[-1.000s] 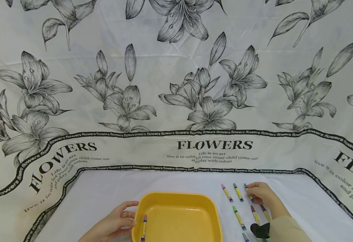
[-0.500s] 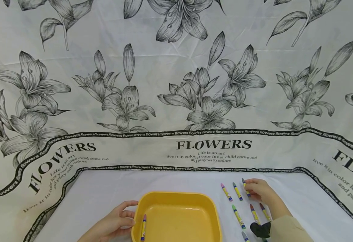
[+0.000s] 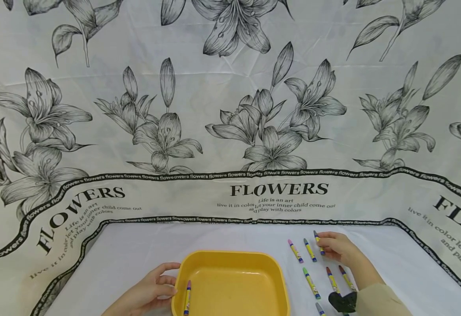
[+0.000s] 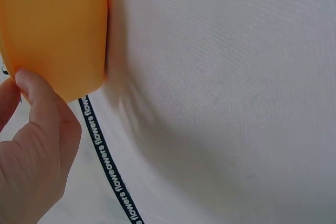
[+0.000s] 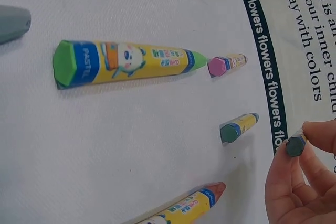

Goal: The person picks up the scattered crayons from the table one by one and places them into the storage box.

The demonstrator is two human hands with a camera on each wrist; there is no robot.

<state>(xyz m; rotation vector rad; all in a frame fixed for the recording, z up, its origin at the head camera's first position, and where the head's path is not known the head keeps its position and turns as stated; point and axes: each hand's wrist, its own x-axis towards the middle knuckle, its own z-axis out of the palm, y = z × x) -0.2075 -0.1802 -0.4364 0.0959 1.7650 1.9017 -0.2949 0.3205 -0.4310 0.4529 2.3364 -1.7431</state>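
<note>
My right hand (image 3: 342, 251) pinches a dark grey-green pastel crayon (image 3: 318, 244) between thumb and fingers; the right wrist view shows its blunt end (image 5: 296, 146). Left of it lie a dark green pastel crayon (image 3: 310, 250) and a pink one (image 3: 295, 251). Nearer lie a light green pastel crayon (image 3: 311, 283), a red-brown one (image 3: 332, 280) and a darker brown one (image 3: 347, 278). My left hand (image 3: 148, 289) holds the left rim of a yellow tray (image 3: 232, 253), its outer wall (image 4: 58, 30) showing in the left wrist view. Inside, a purple-tipped pastel crayon (image 3: 188, 298) lies along the left wall.
A grey pastel crayon (image 3: 320, 309) lies near the bottom edge, partly cut off. The white tabletop cloth (image 3: 143, 245) carries everything. Behind it rises a flower-printed cloth (image 3: 198, 195) with black lettered bands. A black heart-shaped patch (image 3: 342, 302) by the right sleeve covers part of the crayons.
My right hand has moved slightly away from me and to the left with the dark grey-green pastel crayon. The left hand, the tray and the other crayons have stayed in place.
</note>
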